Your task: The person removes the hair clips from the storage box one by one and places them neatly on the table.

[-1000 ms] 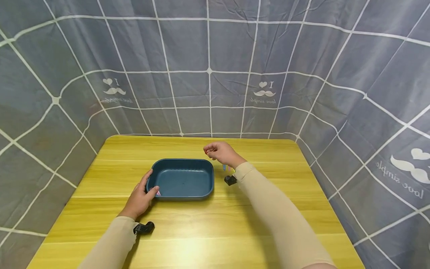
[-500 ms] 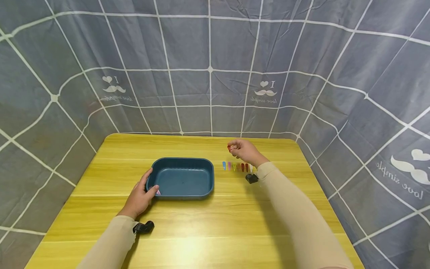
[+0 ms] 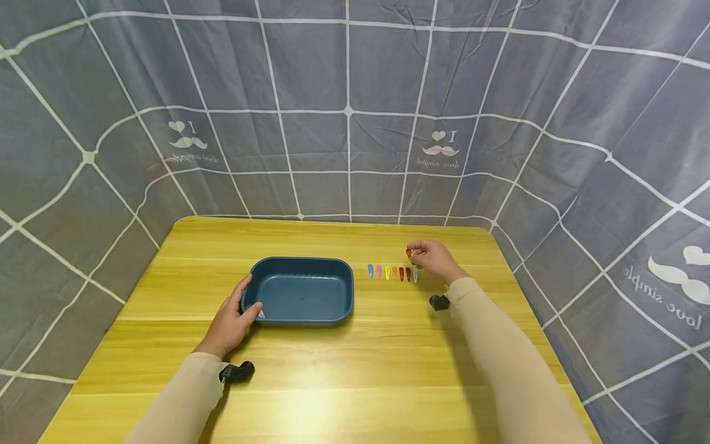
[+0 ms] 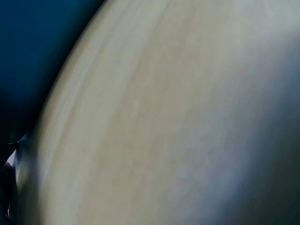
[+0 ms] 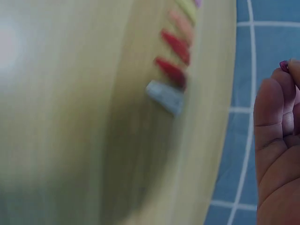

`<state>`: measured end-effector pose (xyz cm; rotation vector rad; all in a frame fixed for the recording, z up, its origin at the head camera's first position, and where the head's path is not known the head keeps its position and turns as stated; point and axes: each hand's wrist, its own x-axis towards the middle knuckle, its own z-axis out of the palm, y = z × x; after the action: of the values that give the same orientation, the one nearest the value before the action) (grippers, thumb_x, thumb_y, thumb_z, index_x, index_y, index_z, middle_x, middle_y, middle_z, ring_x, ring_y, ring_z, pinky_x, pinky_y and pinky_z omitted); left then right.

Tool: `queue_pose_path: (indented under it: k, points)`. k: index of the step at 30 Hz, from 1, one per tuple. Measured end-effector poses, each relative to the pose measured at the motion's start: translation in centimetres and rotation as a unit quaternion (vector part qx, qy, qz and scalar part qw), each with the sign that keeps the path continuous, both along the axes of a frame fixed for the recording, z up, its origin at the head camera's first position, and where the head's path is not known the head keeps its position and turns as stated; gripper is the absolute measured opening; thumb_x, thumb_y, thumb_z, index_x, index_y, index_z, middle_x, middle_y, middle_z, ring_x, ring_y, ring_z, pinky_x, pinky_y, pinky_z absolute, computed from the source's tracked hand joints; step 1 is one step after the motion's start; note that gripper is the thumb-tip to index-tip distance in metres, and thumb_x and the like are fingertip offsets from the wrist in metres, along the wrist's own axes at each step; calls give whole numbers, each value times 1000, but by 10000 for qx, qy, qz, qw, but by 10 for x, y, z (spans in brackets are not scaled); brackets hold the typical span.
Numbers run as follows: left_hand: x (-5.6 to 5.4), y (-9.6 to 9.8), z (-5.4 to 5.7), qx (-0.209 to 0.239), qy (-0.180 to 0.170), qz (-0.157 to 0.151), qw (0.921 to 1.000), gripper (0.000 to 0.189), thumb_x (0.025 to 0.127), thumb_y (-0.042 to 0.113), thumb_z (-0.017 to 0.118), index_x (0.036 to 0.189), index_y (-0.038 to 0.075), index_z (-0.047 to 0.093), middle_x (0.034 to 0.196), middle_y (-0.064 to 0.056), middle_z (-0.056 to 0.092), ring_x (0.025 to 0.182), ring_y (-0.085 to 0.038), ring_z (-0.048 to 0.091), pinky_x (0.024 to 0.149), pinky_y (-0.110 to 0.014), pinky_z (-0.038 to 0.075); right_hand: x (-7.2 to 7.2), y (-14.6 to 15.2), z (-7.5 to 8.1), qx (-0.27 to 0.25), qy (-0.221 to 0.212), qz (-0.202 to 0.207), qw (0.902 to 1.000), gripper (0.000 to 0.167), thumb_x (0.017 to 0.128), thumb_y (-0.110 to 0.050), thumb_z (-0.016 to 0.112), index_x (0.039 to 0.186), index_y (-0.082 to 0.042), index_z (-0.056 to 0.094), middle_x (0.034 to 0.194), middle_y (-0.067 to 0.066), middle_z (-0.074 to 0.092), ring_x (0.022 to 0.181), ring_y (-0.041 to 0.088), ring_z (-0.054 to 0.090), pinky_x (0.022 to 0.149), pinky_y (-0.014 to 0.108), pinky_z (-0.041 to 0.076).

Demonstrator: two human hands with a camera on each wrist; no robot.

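My right hand [image 3: 435, 259] pinches a red hair clip [image 3: 409, 252] between thumb and fingertips, just above a row of clips on the table. That row runs from a blue clip [image 3: 370, 271] through pink, yellow, orange and two red ones to a silvery white clip [image 3: 415, 275]. In the right wrist view the held clip [image 5: 284, 66] peeks out at the fingertips. My left hand [image 3: 228, 325] grips the left end of a dark blue plastic basin [image 3: 302, 299], thumb over the rim. Beside that thumb, inside the basin, a bit of something pink [image 3: 261, 314] shows, mostly hidden.
Everything stands on a yellow wood-grain table [image 3: 310, 382]. A grey curtain [image 3: 310, 74] with white grid lines hangs around its back and sides. Small black cameras [image 3: 439, 302] are strapped at both wrists.
My right hand has travelled right from beside the basin, carrying the red hair clip, and come down near the row's right end. The row is uncovered from view. My left hand stays on the basin.
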<state>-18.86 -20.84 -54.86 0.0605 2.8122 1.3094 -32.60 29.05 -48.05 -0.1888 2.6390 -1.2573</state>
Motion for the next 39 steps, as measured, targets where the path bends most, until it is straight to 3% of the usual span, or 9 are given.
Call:
queue_pose_path:
  k: [8,17,23,33,39]
  points:
    - [-1,0,-1,-17,13,-3,10000,76,109,43,55,171,32,12,170,-29,25,152,-58,29,114,-80,31,7,29,-17,134,-231,-342,9991,42,103,-10,62,142,5,61,117,16,72,95,18,69,81,28,60]
    - [0,-1,-3,-8,33,5,10000,76,109,44,54,171,32,12,171,-28,24,152,-59,28,114,-81,30,8,35,-31,257,-323,-519,9978,37,101,-11,67,135,4,67,108,12,75,90,15,65,78,23,54]
    - [-2,-1,-4,-21,53,10,10000,76,109,45,53,171,34,11,171,-29,25,152,-59,29,114,-81,30,8,35,-40,400,-362,-528,9971,35,103,-11,65,134,4,68,114,16,75,99,20,66,81,26,53]
    - [-1,2,1,-50,-19,39,10000,76,109,43,55,171,32,12,172,-27,24,153,-57,29,115,-79,30,9,35,-52,354,-362,-638,9967,33,104,-11,64,133,3,69,122,17,75,114,29,67,104,45,54]
    - [0,2,2,-76,-36,6,10000,76,109,43,54,171,30,11,171,-28,24,152,-58,28,115,-80,30,10,31,-52,420,-339,-695,9961,33,104,-10,64,133,3,69,122,19,75,112,29,67,103,45,54]
